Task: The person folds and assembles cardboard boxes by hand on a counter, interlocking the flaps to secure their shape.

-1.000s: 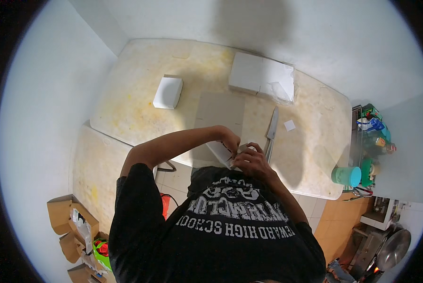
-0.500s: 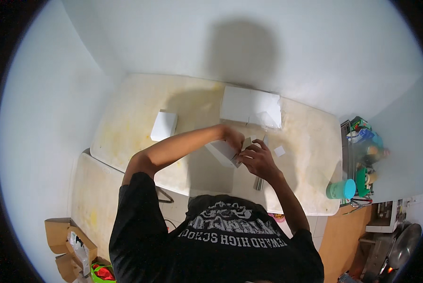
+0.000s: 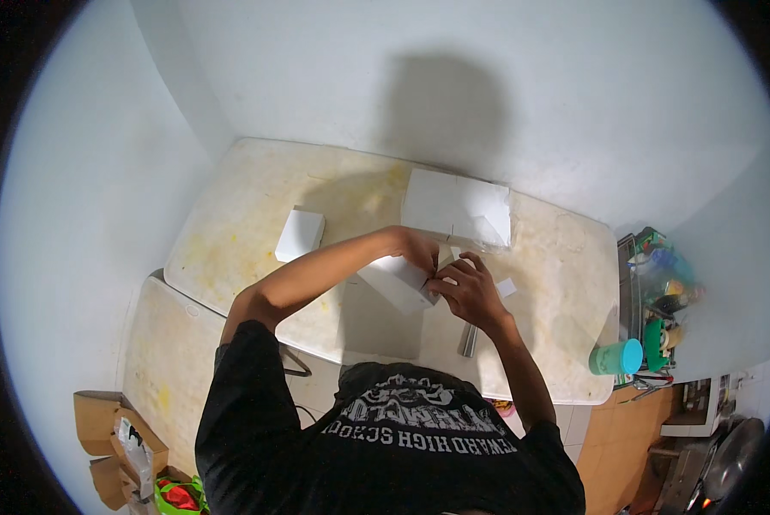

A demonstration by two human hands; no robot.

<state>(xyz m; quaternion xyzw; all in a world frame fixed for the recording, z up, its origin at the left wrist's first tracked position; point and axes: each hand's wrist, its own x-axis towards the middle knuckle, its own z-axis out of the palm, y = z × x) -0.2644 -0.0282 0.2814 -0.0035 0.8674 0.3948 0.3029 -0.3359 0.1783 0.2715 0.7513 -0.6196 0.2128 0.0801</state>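
A white box lies tilted on the table under my hands, its right end toward my right hand. My left hand reaches across above it, fingers curled down at that end and partly hidden by the wrist. From the other side my right hand has its thumb and fingers bent in against the same end, pinching at a flap. Between the two hands a light flap sticks up. Just beyond my right hand is a small white paper square. A shiny narrow metallic object lies below my right wrist.
A smaller white box stands left of my forearm. A large white box with clear plastic sits near the wall. A teal-lidded container stands at the table's right edge, beside a cluttered rack. An opened cardboard box is lower left.
The flap that stood up between my hands shows less now, and my fingers have drawn closer together at the box's end. The whole view has shifted slightly.
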